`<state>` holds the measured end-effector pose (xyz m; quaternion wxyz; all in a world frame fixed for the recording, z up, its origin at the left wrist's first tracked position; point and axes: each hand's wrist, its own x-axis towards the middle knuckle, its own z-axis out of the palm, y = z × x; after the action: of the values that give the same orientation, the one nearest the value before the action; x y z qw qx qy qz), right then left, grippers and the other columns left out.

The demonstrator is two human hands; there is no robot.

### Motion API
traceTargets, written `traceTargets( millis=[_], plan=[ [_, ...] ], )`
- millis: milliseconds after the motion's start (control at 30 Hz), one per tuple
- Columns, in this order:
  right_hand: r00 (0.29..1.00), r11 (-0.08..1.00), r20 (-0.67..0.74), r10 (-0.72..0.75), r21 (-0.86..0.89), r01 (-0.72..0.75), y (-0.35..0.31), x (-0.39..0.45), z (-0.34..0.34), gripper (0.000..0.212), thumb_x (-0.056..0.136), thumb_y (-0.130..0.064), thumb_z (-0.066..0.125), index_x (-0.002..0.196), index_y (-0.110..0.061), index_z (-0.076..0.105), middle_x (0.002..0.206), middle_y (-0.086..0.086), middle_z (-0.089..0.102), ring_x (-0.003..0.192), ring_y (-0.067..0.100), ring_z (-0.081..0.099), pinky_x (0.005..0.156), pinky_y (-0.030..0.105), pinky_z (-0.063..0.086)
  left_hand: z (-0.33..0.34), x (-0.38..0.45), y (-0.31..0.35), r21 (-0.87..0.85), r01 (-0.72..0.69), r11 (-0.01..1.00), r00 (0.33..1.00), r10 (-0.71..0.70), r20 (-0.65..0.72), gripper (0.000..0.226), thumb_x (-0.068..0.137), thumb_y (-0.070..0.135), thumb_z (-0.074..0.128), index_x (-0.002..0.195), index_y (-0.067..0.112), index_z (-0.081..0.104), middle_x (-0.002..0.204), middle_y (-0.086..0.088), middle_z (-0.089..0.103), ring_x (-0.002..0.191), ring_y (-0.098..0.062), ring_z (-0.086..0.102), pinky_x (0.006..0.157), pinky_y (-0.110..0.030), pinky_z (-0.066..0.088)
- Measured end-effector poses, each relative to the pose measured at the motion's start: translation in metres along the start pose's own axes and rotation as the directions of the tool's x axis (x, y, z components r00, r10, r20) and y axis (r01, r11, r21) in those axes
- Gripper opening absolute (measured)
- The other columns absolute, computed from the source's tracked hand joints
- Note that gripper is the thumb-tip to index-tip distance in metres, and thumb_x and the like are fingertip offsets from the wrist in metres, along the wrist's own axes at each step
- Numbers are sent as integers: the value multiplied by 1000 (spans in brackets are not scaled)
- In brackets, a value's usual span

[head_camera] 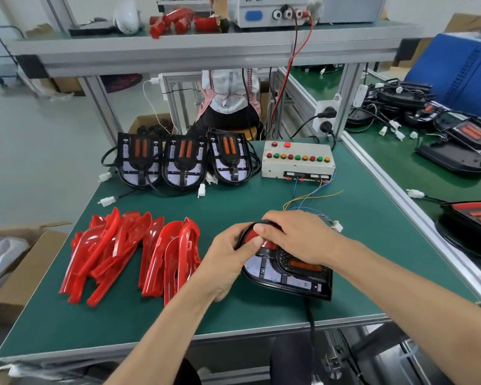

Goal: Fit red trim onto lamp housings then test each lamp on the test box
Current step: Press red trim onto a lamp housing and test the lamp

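Observation:
A black lamp housing [292, 276] lies on the green table [233, 201] near the front edge, its cable hanging over the edge. A red trim piece [254, 237] sits on its far end. My left hand [228, 254] grips the housing's left side with the thumb on the trim. My right hand [297, 234] lies curled over the trim and the housing's top. Three more housings [182, 162] stand in a row at the back. A heap of red trims [128, 251] lies at the left. The test box [297, 159] with coloured buttons stands at the back right.
Thin coloured wires [308, 198] run from the test box to a white connector [337, 226] beside my right hand. A cardboard box [20, 262] stands left of the table. Finished lamps [456, 140] lie on the right-hand bench. A person sits behind the table.

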<state>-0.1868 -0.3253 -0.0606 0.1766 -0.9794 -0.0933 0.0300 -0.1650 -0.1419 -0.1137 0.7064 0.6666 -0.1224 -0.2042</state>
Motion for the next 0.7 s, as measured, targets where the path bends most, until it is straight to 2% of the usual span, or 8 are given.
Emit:
traceTargets(
  millis=[133, 200, 267, 333, 433, 533, 600, 700],
  plan=[
    [998, 998, -57, -34, -49, 31, 1, -1, 6, 73, 86, -78, 8, 109, -27, 56, 101, -6, 68, 97, 23, 63, 80, 42, 48, 1, 0, 1, -1, 17, 1000, 1000, -17, -2, 29, 100, 5, 60, 129, 4, 63, 124, -13, 72, 123, -33, 64, 112, -50, 46],
    [1000, 999, 8, -27, 20, 27, 4, -1, 0, 73, 84, -80, 9, 107, -28, 55, 100, -7, 67, 96, 22, 62, 83, 43, 49, 2, 0, 3, -17, 33, 999, 999, -33, -8, 29, 100, 6, 61, 129, 4, 63, 124, -13, 72, 123, -32, 64, 112, -51, 46],
    [990, 992, 141, -20, 124, 2, 12, 0, -10, 62, 89, -80, 25, 107, -30, 57, 98, -9, 66, 92, 16, 62, 86, 41, 51, 3, 0, 6, -30, 54, 998, 998, -55, -12, 28, 100, 6, 61, 128, 5, 63, 124, -13, 72, 122, -32, 64, 112, -51, 46],
    [972, 990, 230, -41, 137, 9, 21, 2, -20, 47, 91, -74, 47, 109, -33, 60, 98, -12, 66, 92, 10, 62, 86, 37, 52, 3, 0, 8, -23, 63, 998, 998, -63, -15, 26, 100, 6, 61, 126, 6, 64, 123, -12, 72, 121, -32, 65, 111, -51, 47],
    [969, 980, 243, -52, 201, 2, 30, 4, -23, 41, 90, -65, 62, 104, -27, 66, 94, -7, 70, 88, 12, 65, 83, 34, 53, 4, -1, 8, -28, 76, 997, 997, -77, -18, 26, 101, 6, 60, 126, 7, 63, 123, -13, 72, 121, -34, 64, 110, -51, 48],
    [975, 946, 207, -76, 324, 5, 32, 4, -14, 35, 91, -56, 69, 97, -21, 69, 87, 0, 71, 73, 7, 63, 70, 24, 48, 5, -2, 7, -29, 87, 996, 996, -88, -16, 27, 101, 5, 59, 128, 5, 62, 124, -15, 71, 121, -33, 65, 108, -49, 49],
    [980, 951, 182, -82, 307, 22, 32, 5, -10, 37, 90, -57, 68, 95, -21, 68, 85, 2, 70, 72, 9, 61, 71, 29, 49, 4, -3, 7, -36, 91, 995, 996, -92, -15, 27, 101, 5, 58, 128, 4, 61, 124, -16, 71, 117, -31, 66, 106, -46, 51],
    [984, 963, 158, -80, 268, 35, 32, 4, -6, 41, 90, -61, 65, 99, -22, 68, 88, 0, 70, 82, 17, 64, 82, 41, 53, 4, -3, 8, -38, 89, 995, 996, -89, -6, 26, 101, 6, 59, 127, 5, 61, 123, -15, 71, 111, -25, 67, 100, -42, 52]
  ],
)
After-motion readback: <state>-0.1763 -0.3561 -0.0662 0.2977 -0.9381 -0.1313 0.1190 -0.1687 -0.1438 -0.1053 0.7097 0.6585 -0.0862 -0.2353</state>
